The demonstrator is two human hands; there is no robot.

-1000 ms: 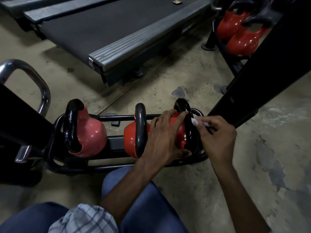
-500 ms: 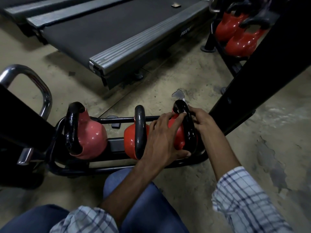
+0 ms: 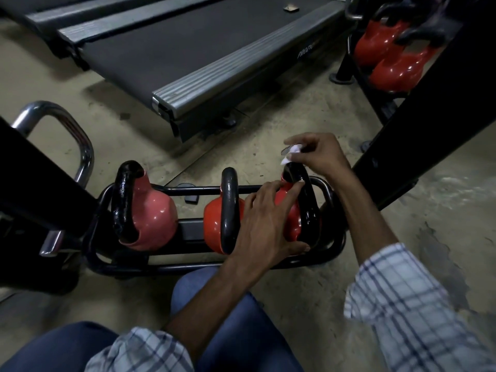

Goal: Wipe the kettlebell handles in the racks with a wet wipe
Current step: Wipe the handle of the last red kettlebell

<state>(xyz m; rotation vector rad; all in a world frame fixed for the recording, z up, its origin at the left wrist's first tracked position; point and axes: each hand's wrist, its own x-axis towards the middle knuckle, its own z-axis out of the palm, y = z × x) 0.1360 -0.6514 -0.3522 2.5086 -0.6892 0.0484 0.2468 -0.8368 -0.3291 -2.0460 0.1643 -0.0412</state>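
Down at the low black rack point(image 3: 188, 267) on the concrete floor point(image 3: 295, 108), three kettlebells stand in a row. The pink-red one point(image 3: 155, 218) is at 9 o'clock, the orange-red one point(image 3: 212, 218) sits in the middle, and the red kettlebell point(image 3: 288, 208) is at the 3 o'clock end. The left grip point(image 3: 265, 218) lies flat on that red kettlebell's body, fingers straight and spread, thumb on the near side, curled round nothing. The right grip point(image 3: 320, 154) is above it, at 1 o'clock from the left one, with fingertips pinching a crumpled white wet wipe point(image 3: 291, 152). The wipe sits right at the 12 o'clock end of the red kettlebell's black handle point(image 3: 308, 208); whether it actually touches the metal, I cannot tell. A checked sleeve point(image 3: 402, 304) covers the right forearm at 4 o'clock, and a blue-trousered knee point(image 3: 228, 318) is at 6. A treadmill deck point(image 3: 188, 49) fills 12 o'clock. A second rack of red kettlebells point(image 3: 389, 63) stands at 2 o'clock, partly behind a black upright beam point(image 3: 429, 116). A chrome bar point(image 3: 80, 140) curves in at 10 o'clock.
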